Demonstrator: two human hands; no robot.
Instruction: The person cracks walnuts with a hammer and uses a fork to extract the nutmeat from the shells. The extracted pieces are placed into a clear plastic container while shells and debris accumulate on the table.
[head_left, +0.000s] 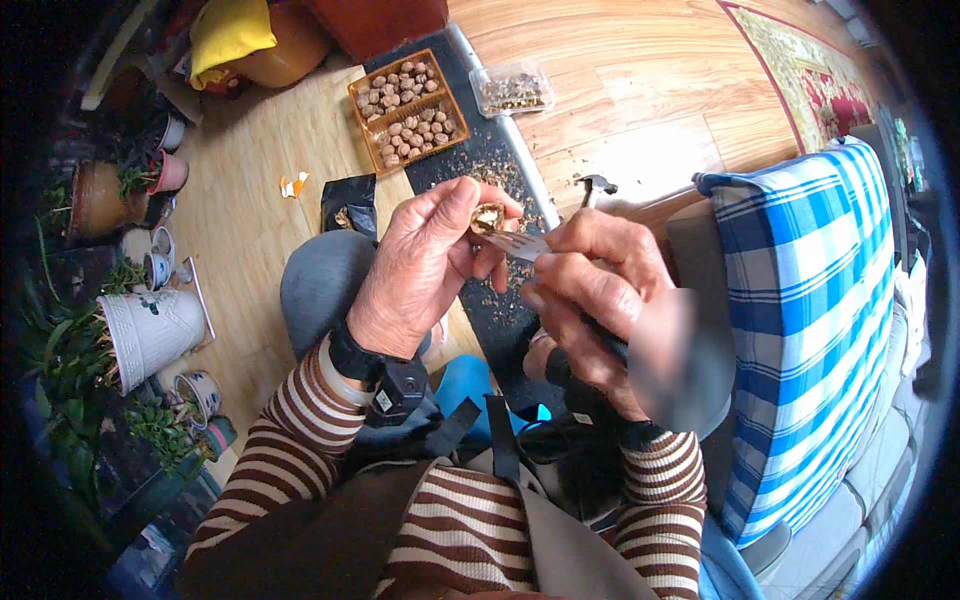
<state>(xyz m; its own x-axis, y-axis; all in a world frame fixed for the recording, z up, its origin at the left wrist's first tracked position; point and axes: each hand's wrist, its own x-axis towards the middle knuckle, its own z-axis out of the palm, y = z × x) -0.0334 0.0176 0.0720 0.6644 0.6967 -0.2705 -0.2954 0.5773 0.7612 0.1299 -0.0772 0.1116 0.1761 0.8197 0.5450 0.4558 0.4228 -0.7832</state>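
Observation:
Between the thumb and fingers of my left hand (420, 262) is a cracked walnut (488, 217), its pale kernel showing inside the broken shell. My right hand (600, 292) grips a metal fork (521, 244), whose tines touch the walnut's lower edge. Most of the fork's handle is hidden by my fingers. Beyond my hands, a two-part orange-brown plastic tray (411, 107) holds many whole walnuts (416, 139). A clear plastic box (512, 88) with shelled pieces stands to its right. A hammer (597, 187) is just past my right hand.
Shell crumbs litter the dark floor strip (480, 154) below my hands. A black plastic bag (350, 206) and bits of orange peel (293, 184) lie to the left. Potted plants, including a white pot (154, 337), line the left side. A blue checked cushion (806, 330) rises close on the right.

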